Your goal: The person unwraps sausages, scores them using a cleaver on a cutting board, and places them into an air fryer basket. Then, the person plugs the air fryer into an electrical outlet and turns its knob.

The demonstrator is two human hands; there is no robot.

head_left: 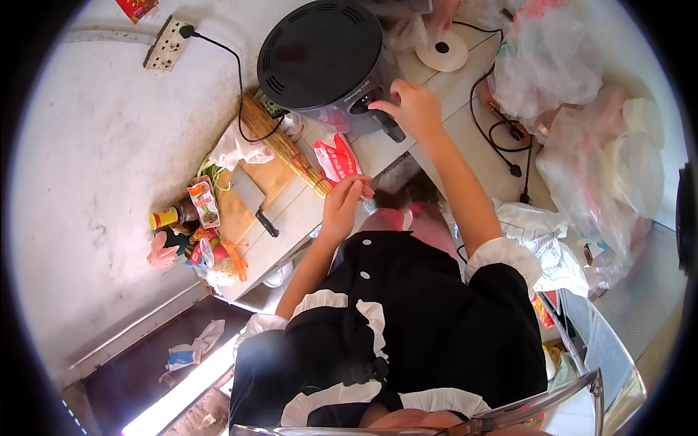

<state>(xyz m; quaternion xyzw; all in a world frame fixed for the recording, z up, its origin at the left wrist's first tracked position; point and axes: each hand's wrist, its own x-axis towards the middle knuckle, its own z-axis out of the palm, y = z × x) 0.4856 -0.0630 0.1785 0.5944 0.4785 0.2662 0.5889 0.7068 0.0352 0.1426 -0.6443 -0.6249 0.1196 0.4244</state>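
Note:
A black air fryer (320,58) with a round vented top stands on the tiled counter. Its front has a round control knob (362,104) and, below that, a protruding handle (393,131). My right hand (414,107) is at this front, thumb stretched toward the knob and apart from the other fingers, which are bent. Whether the thumb touches the knob is not clear. My left hand (345,203) rests at the counter's near edge with loosely extended fingers. Beside it lie a red and white packet (337,157) and the end of a straw whisk broom (287,145).
On the left, a cleaver (249,193) lies on a wooden cutting board (231,218), near a yellow-lidded jar (164,218) and packets. A cord runs to the wall socket strip (166,45). Plastic bags (556,62), loose cables (502,138) and a white round lid (442,51) occupy the right.

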